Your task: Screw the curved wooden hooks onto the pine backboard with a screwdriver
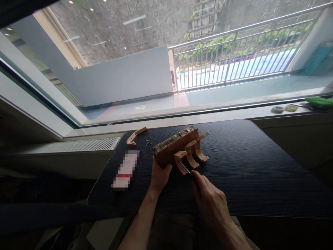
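My left hand grips the lower left end of a brown wooden board with a rough, bark-like edge, holding it tilted above the table. Several pale curved wooden hooks stick out from the board's face. In my right hand is a screwdriver, its dark handle mostly hidden by my fingers. The metal shaft points up and left, with its tip at the nearest hook. Loose on the table beyond my left hand lie another curved wooden hook and several small screws.
The dark table stands below a window. A blurred-out pale packet with a red band lies at its left. Tape rolls and a green item rest on the sill at the right. A radiator adjoins the table's left side.
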The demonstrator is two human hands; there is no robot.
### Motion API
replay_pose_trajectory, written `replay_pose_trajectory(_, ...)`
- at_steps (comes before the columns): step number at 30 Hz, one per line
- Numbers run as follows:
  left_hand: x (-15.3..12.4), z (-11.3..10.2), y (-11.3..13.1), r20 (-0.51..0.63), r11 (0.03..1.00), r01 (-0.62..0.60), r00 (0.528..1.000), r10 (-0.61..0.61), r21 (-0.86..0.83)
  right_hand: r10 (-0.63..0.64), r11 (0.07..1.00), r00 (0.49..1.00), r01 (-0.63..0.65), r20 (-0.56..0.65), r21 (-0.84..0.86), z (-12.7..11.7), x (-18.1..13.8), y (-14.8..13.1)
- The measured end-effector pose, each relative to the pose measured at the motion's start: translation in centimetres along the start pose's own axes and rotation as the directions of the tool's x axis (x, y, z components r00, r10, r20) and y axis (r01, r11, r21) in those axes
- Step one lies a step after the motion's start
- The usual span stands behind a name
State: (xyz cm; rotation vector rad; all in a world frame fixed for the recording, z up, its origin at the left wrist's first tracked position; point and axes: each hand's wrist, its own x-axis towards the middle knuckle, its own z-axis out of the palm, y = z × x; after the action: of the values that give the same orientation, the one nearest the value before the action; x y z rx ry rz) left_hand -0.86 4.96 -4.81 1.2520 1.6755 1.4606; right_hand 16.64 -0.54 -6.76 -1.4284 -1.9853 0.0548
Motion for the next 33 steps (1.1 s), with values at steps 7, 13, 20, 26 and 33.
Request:
replay_pose_trajectory(7, 0.3, -0.4, 0.1, 0.055, 0.998, 0.040, 0.998, -0.037, -0.056, 0.182, 0.966, 0.973, -0.204, 0.142, 0.156, -0.6, 0.4, 0.0)
replay_pose_trajectory(13, 0.2, -0.4, 0.4, 0.053, 0.998, 0.031, 0.998, -0.028, -0.058, 0.232, 0.932, 0.962, -0.262, 0.144, 0.251, -0.8, 1.0, 0.3)
replay_pose_trajectory(20, 0.1, -0.2, 0.4, 0.053, 0.998, 0.028, 0.998, -0.026, -0.051, 0.295, 0.916, 0.943, -0.325, 0.156, 0.233, -1.4, 1.1, -0.3)
replay_pose_trajectory(26, 0.1, -0.3, 0.1, 0.051, 0.999, 0.020, 0.999, -0.018, -0.045, 0.209, 0.956, 0.976, -0.217, 0.060, 0.198, -0.9, 0.6, -0.1)
replay_pose_trajectory(33, 0.1, -0.2, 0.1, 0.049, 0.995, 0.049, 0.998, -0.045, -0.086, 0.113, 0.987, 0.993, -0.106, -0.044, 0.123, -0.6, 0.5, 0.3)
